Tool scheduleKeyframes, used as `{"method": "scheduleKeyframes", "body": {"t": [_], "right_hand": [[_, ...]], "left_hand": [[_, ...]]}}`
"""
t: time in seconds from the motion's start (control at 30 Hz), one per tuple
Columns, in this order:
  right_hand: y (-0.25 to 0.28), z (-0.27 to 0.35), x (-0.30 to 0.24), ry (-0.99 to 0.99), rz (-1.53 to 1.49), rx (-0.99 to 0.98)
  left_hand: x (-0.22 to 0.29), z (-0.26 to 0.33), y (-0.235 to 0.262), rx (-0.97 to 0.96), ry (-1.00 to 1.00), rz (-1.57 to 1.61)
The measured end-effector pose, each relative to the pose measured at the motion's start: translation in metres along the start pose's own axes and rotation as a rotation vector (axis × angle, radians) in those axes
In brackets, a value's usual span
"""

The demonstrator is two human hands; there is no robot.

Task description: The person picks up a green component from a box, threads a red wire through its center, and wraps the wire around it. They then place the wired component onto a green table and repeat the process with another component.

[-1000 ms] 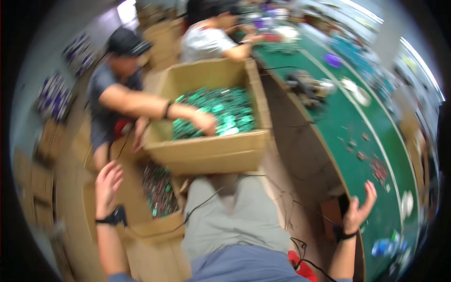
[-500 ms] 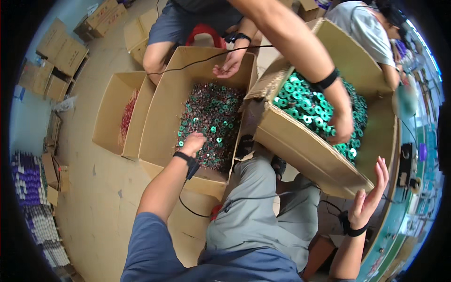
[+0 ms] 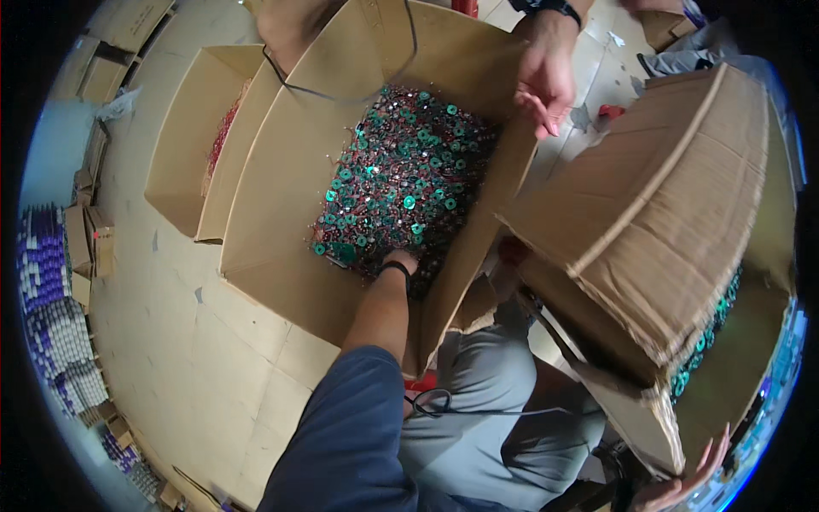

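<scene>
My left hand (image 3: 401,260) reaches down into the middle cardboard box (image 3: 281,230), at the near side of a heap of small parts (image 3: 409,171). The heap mixes green rings, reddish bits and shiny metal pieces. My fingers are hidden among the parts, so what they hold does not show. At the lower right my right hand (image 3: 687,478) has its fingers stretched out beside the near edge of the right cardboard box (image 3: 665,196). Green ring parts (image 3: 704,341) show inside that box, largely covered by its raised side. No object shows in my right hand.
Another person's hand (image 3: 546,81) hangs over the middle box's right rim; a blurred arm (image 3: 294,30) is at its far left. A black cable (image 3: 341,98) crosses that box. Left stands a smaller box (image 3: 175,162) with red parts. Purple and white stacks (image 3: 47,273) line the left wall.
The view has shifted, bringing the middle box closer. My left hand has gone deeper into its parts. The other person's arm has left the right box, whose side now hides most of its contents.
</scene>
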State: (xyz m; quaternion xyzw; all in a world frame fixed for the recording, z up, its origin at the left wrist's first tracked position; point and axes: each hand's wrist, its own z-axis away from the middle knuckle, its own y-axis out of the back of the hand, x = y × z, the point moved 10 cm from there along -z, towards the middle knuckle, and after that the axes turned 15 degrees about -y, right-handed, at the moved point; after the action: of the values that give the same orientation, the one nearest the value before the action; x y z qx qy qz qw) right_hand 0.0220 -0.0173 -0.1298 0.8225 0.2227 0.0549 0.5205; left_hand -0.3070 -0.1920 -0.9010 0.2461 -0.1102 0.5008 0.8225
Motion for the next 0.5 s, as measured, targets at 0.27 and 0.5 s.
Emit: {"method": "scheduleKeyframes", "body": {"t": [0.27, 0.5], "right_hand": [[-0.009, -0.007, -0.006, 0.106, 0.153, 0.010], [-0.009, 0.019, 0.108, 0.078, 0.017, -0.096]], "left_hand": [[-0.088, -0.015, -0.083, 0.132, 0.292, 0.294], [-0.147, -0.003, -0.064, -0.062, 0.125, -0.075]]}}
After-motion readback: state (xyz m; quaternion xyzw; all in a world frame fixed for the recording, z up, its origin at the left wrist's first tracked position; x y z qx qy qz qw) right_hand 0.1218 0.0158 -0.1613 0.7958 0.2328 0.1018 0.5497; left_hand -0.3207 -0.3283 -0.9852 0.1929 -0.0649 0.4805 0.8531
